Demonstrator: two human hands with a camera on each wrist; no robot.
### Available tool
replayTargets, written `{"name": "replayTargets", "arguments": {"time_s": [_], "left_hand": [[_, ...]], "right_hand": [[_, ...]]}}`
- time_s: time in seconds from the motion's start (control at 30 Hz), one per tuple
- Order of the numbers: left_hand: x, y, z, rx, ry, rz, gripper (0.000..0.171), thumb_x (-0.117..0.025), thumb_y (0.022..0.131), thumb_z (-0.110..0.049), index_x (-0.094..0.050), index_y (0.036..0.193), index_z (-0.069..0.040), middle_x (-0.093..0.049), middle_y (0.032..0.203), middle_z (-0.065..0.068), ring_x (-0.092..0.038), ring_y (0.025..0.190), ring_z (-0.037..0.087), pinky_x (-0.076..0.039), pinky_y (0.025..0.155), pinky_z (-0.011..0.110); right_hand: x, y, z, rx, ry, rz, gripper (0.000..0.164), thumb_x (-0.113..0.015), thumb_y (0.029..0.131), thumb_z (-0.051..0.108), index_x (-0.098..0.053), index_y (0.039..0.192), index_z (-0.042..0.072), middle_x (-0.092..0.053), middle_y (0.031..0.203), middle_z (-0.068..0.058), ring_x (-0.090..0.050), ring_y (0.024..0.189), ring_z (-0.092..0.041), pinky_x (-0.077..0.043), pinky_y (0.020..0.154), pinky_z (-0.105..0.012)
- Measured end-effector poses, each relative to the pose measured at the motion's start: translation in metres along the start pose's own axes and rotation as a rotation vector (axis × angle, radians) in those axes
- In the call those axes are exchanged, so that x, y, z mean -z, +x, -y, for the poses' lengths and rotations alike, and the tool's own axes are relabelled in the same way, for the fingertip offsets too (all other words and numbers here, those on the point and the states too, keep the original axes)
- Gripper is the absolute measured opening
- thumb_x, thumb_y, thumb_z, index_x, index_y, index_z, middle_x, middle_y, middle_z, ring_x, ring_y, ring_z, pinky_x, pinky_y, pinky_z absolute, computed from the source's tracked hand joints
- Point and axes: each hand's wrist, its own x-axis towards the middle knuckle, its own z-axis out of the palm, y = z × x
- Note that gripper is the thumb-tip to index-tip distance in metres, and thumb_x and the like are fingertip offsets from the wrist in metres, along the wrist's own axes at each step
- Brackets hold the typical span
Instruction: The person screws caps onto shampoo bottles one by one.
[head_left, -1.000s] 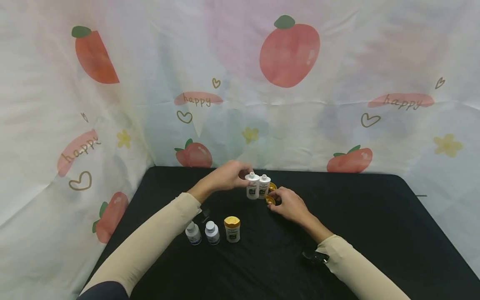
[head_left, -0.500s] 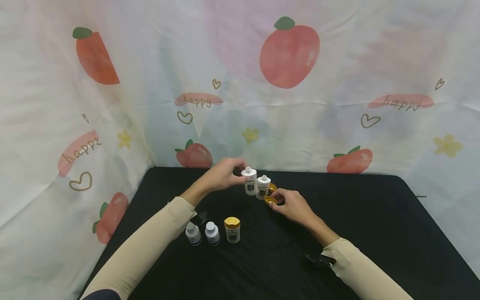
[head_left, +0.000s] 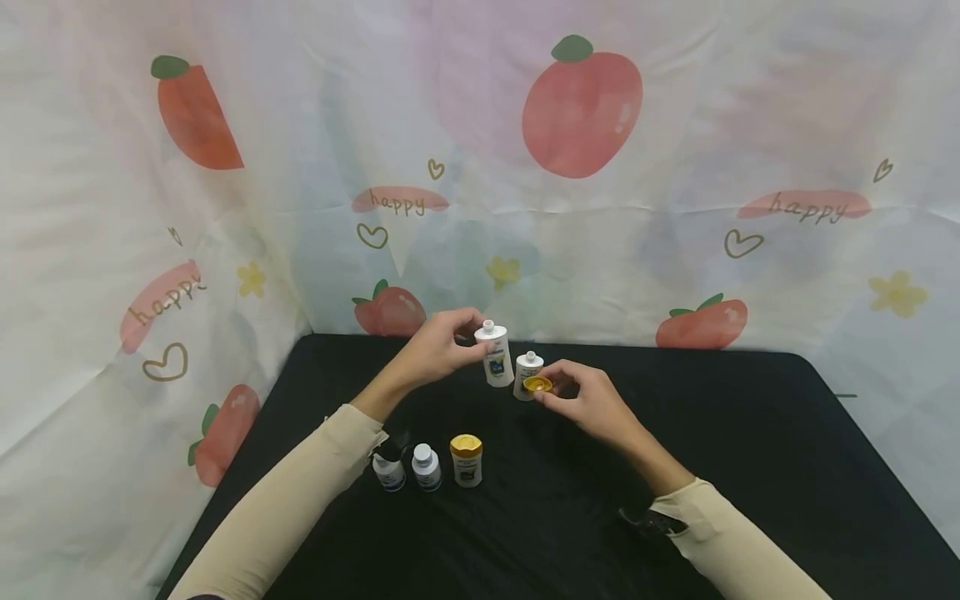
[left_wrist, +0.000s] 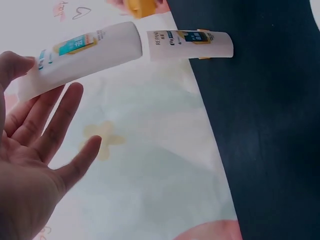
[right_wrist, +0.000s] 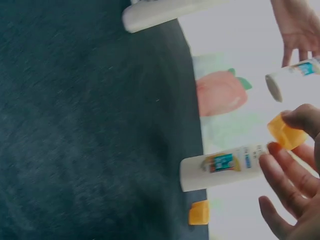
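Observation:
My left hand (head_left: 442, 352) holds a white squeeze bottle (head_left: 494, 360) by its upper part, lifted off the table and tilted slightly, its narrow spout bare. In the left wrist view the thumb and fingers pinch that bottle near its top end. To its right, a second white squeeze bottle (right_wrist: 225, 167) stands upright with its spout uncovered. My right hand (head_left: 588, 398) pinches a yellow cap (head_left: 537, 384), hollow side up, which overlaps the standing bottle in the head view. Another yellow cap (right_wrist: 199, 212) lies on the table beside that bottle.
Nearer me on the black table (head_left: 720, 450) stand a white bottle with a gold cap (head_left: 467, 462) and a small white-capped bottle (head_left: 427, 471). Another small bottle (head_left: 389, 477) is partly hidden by the left wrist. A printed curtain (head_left: 480, 125) hangs behind the table.
My left hand has raised its bottle up and leftward, away from the standing one. The right hand has lifted the yellow cap from beside the standing bottle to in front of it.

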Motion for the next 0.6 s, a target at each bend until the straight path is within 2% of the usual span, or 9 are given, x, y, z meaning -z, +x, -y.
{"name": "replayTargets", "arguments": {"time_s": [0.2,0.4,0.5,0.6], "left_hand": [[-0.001,-0.005,-0.002,0.016,-0.087,-0.043,0.019,-0.066,0.091,-0.022,-0.061,0.107,-0.013,-0.063,0.105,0.003,-0.068,0.091,0.014,-0.056,0.076,0.03],[-0.001,-0.009,-0.007,0.036,-0.126,-0.091,0.023,-0.068,0.09,-0.02,-0.06,0.11,-0.011,-0.063,0.106,0.006,-0.068,0.092,0.017,-0.056,0.078,0.032],[-0.001,-0.01,-0.008,0.027,-0.125,-0.109,0.023,-0.068,0.09,-0.019,-0.06,0.11,-0.011,-0.064,0.105,0.005,-0.067,0.091,0.016,-0.056,0.078,0.032],[-0.002,-0.012,-0.01,0.01,-0.131,-0.115,0.024,-0.068,0.09,-0.019,-0.06,0.111,-0.01,-0.064,0.103,0.005,-0.067,0.09,0.015,-0.056,0.078,0.031]], "right_hand": [[0.009,0.001,0.01,-0.03,0.083,-0.042,0.025,-0.075,0.083,0.035,-0.066,0.104,0.025,-0.067,0.094,0.007,-0.063,0.082,-0.012,-0.05,0.071,-0.033],[0.019,0.0,0.035,-0.004,0.148,-0.072,0.021,-0.074,0.085,0.02,-0.067,0.103,0.013,-0.069,0.098,-0.002,-0.065,0.082,-0.017,-0.051,0.073,-0.033],[0.024,-0.002,0.05,0.014,0.168,-0.07,0.022,-0.073,0.086,0.015,-0.066,0.106,0.007,-0.069,0.099,-0.007,-0.065,0.082,-0.019,-0.052,0.072,-0.031],[0.028,-0.002,0.058,0.014,0.177,-0.067,0.025,-0.072,0.086,0.014,-0.066,0.109,0.005,-0.069,0.098,-0.007,-0.064,0.083,-0.02,-0.052,0.073,-0.032]]}}
